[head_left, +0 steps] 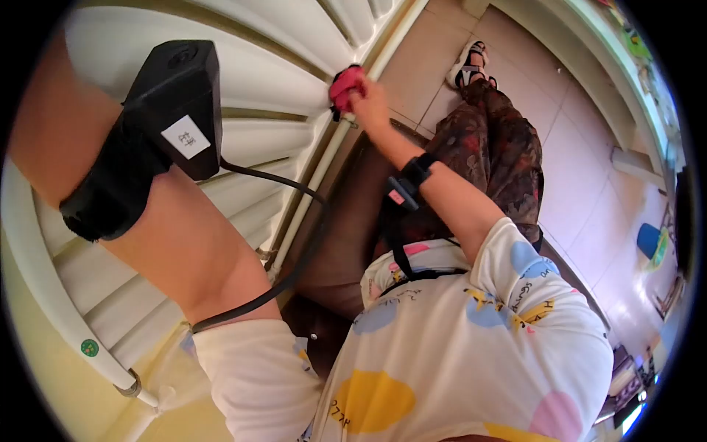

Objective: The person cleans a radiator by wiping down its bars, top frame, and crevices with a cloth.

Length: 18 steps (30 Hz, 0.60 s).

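My right hand (372, 107) has its fingers closed on a bunched pink-red cloth (345, 88) with dark edges. The cloth touches the end of a white ribbed radiator (265, 81), close to a thin pale pipe (331, 147). Around my right wrist is a black strap with a small device (405, 188). My left arm (195, 243) reaches up past the left edge across the radiator, so the left hand is out of view. A black box (177, 110) with a white label is strapped to that forearm, and a black cable (294, 276) runs from it.
I sit on a brown seat (331, 243) against the radiator, legs in dark patterned trousers (486, 140) stretched out. Beyond lies a tiled floor (582, 177). A pale furniture piece (589, 66) stands along the far side, with a blue object (648, 240) at the right.
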### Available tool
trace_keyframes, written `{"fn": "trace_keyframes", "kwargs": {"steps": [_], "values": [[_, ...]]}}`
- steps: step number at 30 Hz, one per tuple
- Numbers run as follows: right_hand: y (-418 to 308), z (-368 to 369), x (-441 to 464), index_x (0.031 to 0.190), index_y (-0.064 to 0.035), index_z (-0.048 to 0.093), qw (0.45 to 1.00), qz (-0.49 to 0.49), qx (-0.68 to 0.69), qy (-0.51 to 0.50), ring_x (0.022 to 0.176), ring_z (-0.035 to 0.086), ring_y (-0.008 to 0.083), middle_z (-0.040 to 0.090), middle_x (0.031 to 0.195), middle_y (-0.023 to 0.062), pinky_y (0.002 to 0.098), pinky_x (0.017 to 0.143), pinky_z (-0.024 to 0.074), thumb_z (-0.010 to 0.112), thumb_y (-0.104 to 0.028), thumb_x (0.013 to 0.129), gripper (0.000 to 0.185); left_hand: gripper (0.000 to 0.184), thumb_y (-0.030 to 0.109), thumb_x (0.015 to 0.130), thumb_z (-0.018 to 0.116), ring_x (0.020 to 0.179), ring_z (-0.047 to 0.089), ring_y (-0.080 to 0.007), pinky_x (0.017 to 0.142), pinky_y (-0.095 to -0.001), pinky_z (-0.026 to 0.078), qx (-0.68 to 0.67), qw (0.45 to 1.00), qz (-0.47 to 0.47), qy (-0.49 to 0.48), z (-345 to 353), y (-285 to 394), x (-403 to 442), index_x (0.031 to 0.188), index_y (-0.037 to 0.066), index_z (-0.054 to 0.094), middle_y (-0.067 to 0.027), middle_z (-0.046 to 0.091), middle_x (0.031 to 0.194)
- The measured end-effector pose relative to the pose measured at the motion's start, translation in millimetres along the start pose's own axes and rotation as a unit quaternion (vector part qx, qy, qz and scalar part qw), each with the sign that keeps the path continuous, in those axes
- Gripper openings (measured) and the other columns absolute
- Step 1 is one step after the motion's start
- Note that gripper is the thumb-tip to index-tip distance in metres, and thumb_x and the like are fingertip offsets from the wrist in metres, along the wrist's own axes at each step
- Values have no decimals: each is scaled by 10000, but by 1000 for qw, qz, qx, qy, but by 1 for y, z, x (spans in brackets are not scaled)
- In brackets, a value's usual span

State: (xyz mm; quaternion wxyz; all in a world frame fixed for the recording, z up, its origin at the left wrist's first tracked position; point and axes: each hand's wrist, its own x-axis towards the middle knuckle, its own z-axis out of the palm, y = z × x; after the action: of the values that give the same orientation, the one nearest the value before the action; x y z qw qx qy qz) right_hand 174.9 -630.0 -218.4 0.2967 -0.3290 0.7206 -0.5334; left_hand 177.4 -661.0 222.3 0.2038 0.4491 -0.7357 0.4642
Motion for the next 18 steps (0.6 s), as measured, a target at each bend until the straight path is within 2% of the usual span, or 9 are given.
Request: {"fn": "trace_keyframes", "kwargs": {"steps": [3, 4, 5, 6, 9, 10, 13, 15, 18], "values": [[-33, 5, -36, 1171, -88, 555, 994, -37, -96, 35, 897, 595, 306, 579, 1030, 151, 368, 776, 503, 580, -165, 801, 379, 623, 578, 884, 384, 814, 624, -360, 678, -440, 508, -3, 1000, 1, 2, -1, -1, 2, 1026, 3, 576, -194, 640, 883], [-45, -8, -38, 1159, -96, 560, 978, 149, 106, -102, 850, 605, 264, 594, 1009, 120, 347, 718, 519, 559, -174, 824, 343, 622, 578, 883, 385, 814, 624, -359, 680, -439, 507, -3, 1000, -1, 2, -2, -2, 4, 1027, 4, 576, -194, 639, 885], [-57, -22, -38, 1146, -104, 566, 869, 323, 298, -227, 803, 615, 221, 608, 988, 89, 326, 660, 536, 539, -183, 848, 310, 621, 579, 883, 386, 815, 623, -358, 681, -438, 506, -6, 1000, -1, 1, -1, -4, 5, 1028, 5, 576, -193, 639, 886], [-66, -41, -35, 1154, -121, 554, 822, 348, 351, -283, 738, 610, 156, 620, 965, 42, 279, 582, 538, 495, -232, 885, 297, 621, 579, 883, 387, 815, 623, -357, 683, -437, 505, -11, 1000, -1, -2, -3, -4, 5, 1029, 6, 576, -192, 639, 888], [-43, -48, -14, 1175, -127, 527, 829, 258, 469, -161, 773, 606, 151, 620, 983, 36, 270, 595, 535, 477, -289, 896, 327, 618, 580, 881, 390, 817, 622, -353, 687, -434, 503, -16, 1000, -3, -6, -3, -8, 7, 1032, 9, 576, -190, 639, 893], [-45, -44, -6, 1145, -110, 528, 844, 301, 424, -133, 871, 602, 167, 624, 1012, 44, 332, 702, 523, 489, -393, 900, 376, 617, 580, 881, 391, 818, 622, -352, 689, -433, 502, -21, 1000, 0, -8, -5, -8, 7, 1033, 11, 576, -189, 639, 894], [-65, -32, 23, 1156, -127, 521, 796, 400, 441, -112, 910, 600, 194, 624, 1053, 48, 401, 753, 503, 516, -402, 895, 380, 615, 580, 880, 394, 819, 621, -349, 693, -430, 500, -32, 999, 4, -14, -1, -14, 11, 1036, 14, 576, -187, 639, 899], [-101, -31, 32, 1028, -154, 522, 832, 309, 451, -92, 857, 570, 181, 586, 940, 22, 415, 759, 486, 547, -328, 879, 230, 614, 581, 879, 396, 821, 621, -346, 696, -428, 499, -45, 999, 4, -30, 3, -21, 16, 1038, 16, 576, -186, 639, 902], [-154, -36, 34, 1017, -49, 501, 930, 125, 344, -34, 940, 519, 285, 519, 1032, 166, 413, 847, 423, 598, -228, 795, 302, 611, 582, 878, 399, 822, 620, -343, 700, -425, 496, -60, 997, 4, -46, 10, -25, 20, 1041, 19, 575, -184, 638, 907]]}}
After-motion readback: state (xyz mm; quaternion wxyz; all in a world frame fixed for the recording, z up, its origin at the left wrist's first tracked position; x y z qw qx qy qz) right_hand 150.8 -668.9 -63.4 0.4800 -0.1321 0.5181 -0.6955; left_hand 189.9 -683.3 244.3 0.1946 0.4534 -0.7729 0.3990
